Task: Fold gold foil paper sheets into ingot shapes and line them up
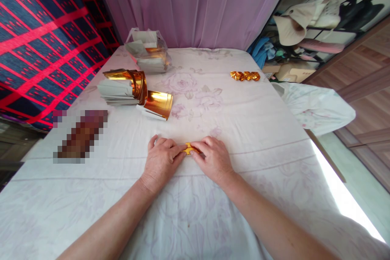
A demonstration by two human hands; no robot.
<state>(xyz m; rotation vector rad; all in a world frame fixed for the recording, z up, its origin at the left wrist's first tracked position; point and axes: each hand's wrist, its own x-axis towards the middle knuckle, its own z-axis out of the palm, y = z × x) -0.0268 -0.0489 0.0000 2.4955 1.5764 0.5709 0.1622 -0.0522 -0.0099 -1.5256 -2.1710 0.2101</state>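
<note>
A small folded piece of gold foil paper (188, 148) lies low over the cloth at the near middle of the table. My left hand (163, 156) pinches its left end between thumb and fingers, the little finger sticking out. On its right end, my right hand (213, 157) presses with thumb and fingertips. Both ends of the piece are partly hidden by my fingers. Beyond my left hand rests a curled stack of gold foil paper sheets (138, 87), pale on the back, with a few sheets (159, 105) lying off its right side.
A clear plastic bag (149, 55) with more sheets stands at the back left. Several folded gold pieces (245, 76) sit in a row at the back right. A blurred-out item (81, 136) lies at left. A purple curtain (195, 4) borders the table's far edge.
</note>
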